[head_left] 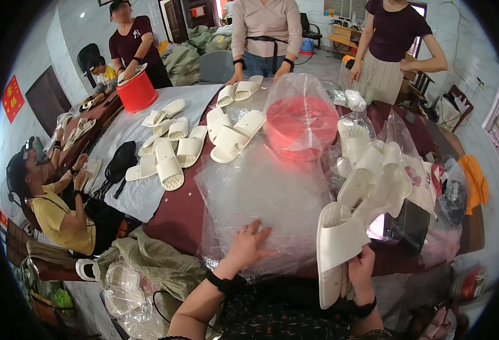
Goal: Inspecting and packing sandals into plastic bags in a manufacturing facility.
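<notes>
Better to hold the white slipper (340, 235) steady by its side near the strap, with the right hand (363, 265) curled closed on it and the sole standing near upright at the bench's (173, 218) near edge; cannot tell about any second one behind. With the left hand (250, 245) palm-down, fingers spread, apparently gripping nothing, wrist low and forearm angled in from lower left, press lightly to avoid creasing the clear plastic (261, 192) below. Farther out, avoid nudging the film-covered red tub (300, 127) or loose slippers (169, 167).
</notes>
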{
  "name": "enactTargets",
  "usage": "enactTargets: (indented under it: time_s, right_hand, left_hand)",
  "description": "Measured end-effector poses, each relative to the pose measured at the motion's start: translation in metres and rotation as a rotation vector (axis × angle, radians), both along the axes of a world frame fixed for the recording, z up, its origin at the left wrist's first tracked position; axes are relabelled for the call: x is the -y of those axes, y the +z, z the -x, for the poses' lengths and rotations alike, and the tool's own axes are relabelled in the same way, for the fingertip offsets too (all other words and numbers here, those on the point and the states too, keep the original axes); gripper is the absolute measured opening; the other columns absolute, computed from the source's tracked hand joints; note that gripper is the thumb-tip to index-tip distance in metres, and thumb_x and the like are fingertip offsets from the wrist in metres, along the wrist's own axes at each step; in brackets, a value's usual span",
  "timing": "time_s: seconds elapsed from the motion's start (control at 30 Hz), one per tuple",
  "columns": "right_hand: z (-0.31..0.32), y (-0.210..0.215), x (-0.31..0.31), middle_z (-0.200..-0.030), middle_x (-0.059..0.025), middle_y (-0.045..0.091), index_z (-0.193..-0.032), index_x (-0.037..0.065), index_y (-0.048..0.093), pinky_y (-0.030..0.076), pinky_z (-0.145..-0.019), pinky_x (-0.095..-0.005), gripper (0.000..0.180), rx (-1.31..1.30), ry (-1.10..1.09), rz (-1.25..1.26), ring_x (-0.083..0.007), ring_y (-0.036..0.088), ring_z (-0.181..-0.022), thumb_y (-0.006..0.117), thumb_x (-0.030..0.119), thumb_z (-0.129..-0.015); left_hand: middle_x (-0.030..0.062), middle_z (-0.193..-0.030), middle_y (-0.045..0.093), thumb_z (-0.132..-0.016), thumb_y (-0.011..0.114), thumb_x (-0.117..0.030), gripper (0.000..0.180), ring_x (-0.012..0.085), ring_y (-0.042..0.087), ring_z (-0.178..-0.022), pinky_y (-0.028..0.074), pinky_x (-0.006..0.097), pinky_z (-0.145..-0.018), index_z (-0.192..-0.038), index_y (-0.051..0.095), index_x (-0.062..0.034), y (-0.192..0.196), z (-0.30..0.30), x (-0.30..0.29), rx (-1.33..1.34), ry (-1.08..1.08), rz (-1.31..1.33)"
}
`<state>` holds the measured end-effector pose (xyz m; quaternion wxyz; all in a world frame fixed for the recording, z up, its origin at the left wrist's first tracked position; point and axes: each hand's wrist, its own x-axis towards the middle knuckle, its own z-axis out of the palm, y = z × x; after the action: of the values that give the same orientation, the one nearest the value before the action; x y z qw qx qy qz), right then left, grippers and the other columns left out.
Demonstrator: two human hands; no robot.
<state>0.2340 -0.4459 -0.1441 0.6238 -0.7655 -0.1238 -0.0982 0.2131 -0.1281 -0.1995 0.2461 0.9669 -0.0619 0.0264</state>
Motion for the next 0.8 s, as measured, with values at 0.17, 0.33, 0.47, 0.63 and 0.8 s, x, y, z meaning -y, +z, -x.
enactTargets:
  time_s: [0.17, 0.33, 0.47, 0.63, 0.8]
  right_hand:
    - [0.004, 0.002, -0.015, -0.083, -0.0175, 0.07, -0.098, -0.006, 0.066, 0.05, -0.066, -0.032, 0.025, 0.035, 0.071, 0.106, -0.0226, 0.069, -0.073, 0.067, 0.017, -0.088]
    - [0.013, -0.002, -0.026, -0.081, -0.022, 0.066, -0.092, -0.002, 0.066, 0.051, -0.064, -0.0391, 0.019, 0.03, 0.151, 0.307, -0.037, 0.066, -0.073, 0.068, 0.011, -0.079]
    - [0.014, -0.001, -0.041, -0.088, -0.0207, 0.065, -0.099, 0.0, 0.065, 0.051, -0.069, -0.0438, 0.027, 0.021, 0.386, 0.387, -0.039, 0.064, -0.08, 0.069, 0.016, -0.077]
    - [0.025, 0.003, -0.088, -0.103, -0.0178, 0.064, -0.119, 0.005, 0.061, 0.053, -0.077, -0.0441, 0.043, 0.334, 0.759, 0.383, -0.0367, 0.063, -0.091, 0.069, 0.023, -0.081]
    - [0.007, -0.012, -0.101, -0.083, -0.02, 0.065, -0.094, 0.002, 0.064, 0.05, -0.065, -0.047, 0.024, 0.13, 0.499, 0.552, -0.0389, 0.064, -0.074, 0.067, 0.022, -0.083]
  left_hand:
    - [0.0191, -0.145, 0.044, -0.07, 0.076, -0.051, 0.067, 0.0407, 0.05, -0.119, 0.045, 0.052, -0.095, -0.128, 0.062, -0.0212, 0.01, 0.007, 0.015, 0.056, 0.068, -0.137]
    - [0.0152, -0.148, 0.042, -0.079, 0.069, -0.042, 0.051, 0.0375, 0.052, -0.109, 0.045, 0.049, -0.092, -0.128, 0.063, -0.0262, -0.016, 0.003, 0.005, 0.07, 0.056, -0.131]
    - [0.0127, -0.15, 0.04, -0.083, 0.058, -0.034, 0.046, 0.0372, 0.048, -0.105, 0.043, 0.047, -0.09, -0.128, 0.063, -0.026, -0.015, -0.002, 0.003, 0.044, 0.027, -0.061]
    - [0.0129, -0.151, 0.039, -0.087, 0.056, -0.038, 0.053, 0.0379, 0.044, -0.116, 0.04, 0.049, -0.097, -0.137, 0.055, -0.02, -0.067, 0.003, 0.009, 0.069, 0.085, -0.456]
    - [0.0128, -0.146, 0.045, -0.093, 0.058, -0.038, 0.058, 0.0284, 0.045, -0.131, 0.034, 0.046, -0.113, -0.144, 0.04, -0.0167, -0.084, 0.01, 0.003, -0.186, -0.165, 1.261]
